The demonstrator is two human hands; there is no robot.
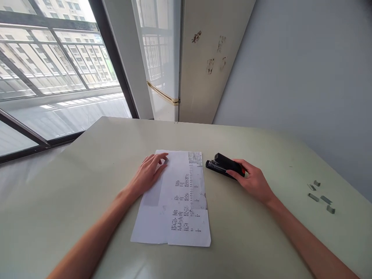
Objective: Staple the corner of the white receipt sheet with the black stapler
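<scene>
My left hand (151, 170) rests on the upper left of a printed sheet of paper (186, 217), its thumb and forefinger curled around a small grey piece (166, 160) that looks like a strip of staples. To the right of the paper, my right hand (252, 177) grips a black stapler (229, 162) by its rear end, thumb on the near side. The stapler's top arm is raised from its base, and its front end points at the paper's upper right corner. Fine detail inside the stapler is too small to make out.
Several grey staple strips (314, 197) lie scattered on the right side of the pale table (87, 186). Beyond the table's far edge stands a white refrigerator (200, 89) with a gold handle. A wall (290, 69) is at the right, a window (58, 62) at the left.
</scene>
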